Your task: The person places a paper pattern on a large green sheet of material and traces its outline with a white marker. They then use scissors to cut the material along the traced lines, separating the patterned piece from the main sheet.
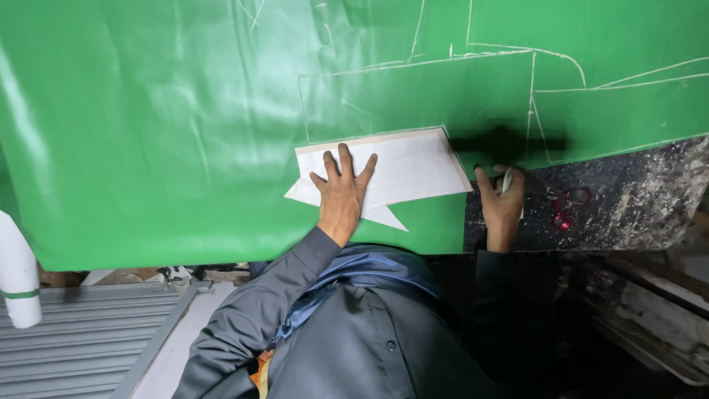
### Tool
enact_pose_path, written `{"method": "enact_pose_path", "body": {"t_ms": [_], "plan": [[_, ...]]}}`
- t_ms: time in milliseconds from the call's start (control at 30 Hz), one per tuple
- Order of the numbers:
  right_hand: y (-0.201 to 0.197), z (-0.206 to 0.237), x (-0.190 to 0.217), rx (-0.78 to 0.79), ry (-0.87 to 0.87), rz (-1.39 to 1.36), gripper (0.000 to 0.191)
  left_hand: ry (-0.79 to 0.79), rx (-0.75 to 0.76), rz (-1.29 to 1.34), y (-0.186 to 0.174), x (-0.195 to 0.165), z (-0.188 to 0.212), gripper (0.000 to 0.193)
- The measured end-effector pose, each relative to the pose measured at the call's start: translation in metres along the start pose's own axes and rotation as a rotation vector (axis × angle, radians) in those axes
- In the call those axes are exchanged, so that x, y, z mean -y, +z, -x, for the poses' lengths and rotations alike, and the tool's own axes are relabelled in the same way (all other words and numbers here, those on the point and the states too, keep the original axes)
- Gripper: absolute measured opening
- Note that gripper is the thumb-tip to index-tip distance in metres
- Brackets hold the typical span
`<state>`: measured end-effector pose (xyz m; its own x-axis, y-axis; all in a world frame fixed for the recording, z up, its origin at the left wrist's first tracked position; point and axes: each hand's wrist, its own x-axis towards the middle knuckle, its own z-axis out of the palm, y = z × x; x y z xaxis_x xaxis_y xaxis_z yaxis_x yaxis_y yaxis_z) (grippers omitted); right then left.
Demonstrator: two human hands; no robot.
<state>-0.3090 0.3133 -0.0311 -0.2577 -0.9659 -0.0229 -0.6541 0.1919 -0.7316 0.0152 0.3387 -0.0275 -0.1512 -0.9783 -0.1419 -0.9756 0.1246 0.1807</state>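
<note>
At the far left edge, a white pipe with a green band stands beside grey corrugated metal. Above these, a large sheet of glossy green material covers most of the view, lying over a worktable.

Moving toward the middle, a white paper template with a pointed lower edge lies on the green sheet, near its bottom edge. The person's left hand lies flat on the template with fingers spread wide, pressing it down; it grips nothing. A grey sleeve runs back from that hand to a grey jacket at the bottom of the frame.

Right of the template, the right hand is closed around a slim white marking tool, likely chalk or a pen, at the template's right edge, where the green sheet ends and the dark, paint-flecked table surface begins. The two hands are apart, with the template between them.

Further right, red-handled scissors rest on the dark table, untouched.

Chalk lines already outline several shapes across the upper right of the green sheet, one directly above the template. No cuts show in the sheet, so marking seems well under way and cutting appears not yet begun.
</note>
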Motion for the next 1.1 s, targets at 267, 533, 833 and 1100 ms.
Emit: {"method": "enact_pose_path", "body": {"t_ms": [267, 533, 833, 1100], "plan": [[0.074, -0.034, 0.107, 0.452, -0.421, 0.063, 0.034, 0.001, 0.035, 0.042, 0.006, 0.003, 0.008, 0.084], [0.116, -0.025, 0.191, 0.717, -0.535, 0.081, 0.025, -0.048, -0.067, 0.209, 0.017, 0.009, 0.017, 0.063], [0.127, -0.01, 0.209, 0.566, -0.806, 0.21, 0.017, -0.091, 0.036, 0.169, 0.022, 0.011, 0.017, 0.061], [0.155, 0.002, 0.225, 0.627, -0.823, 0.195, 0.015, -0.088, -0.056, 0.11, 0.026, 0.016, 0.023, 0.055]]}}
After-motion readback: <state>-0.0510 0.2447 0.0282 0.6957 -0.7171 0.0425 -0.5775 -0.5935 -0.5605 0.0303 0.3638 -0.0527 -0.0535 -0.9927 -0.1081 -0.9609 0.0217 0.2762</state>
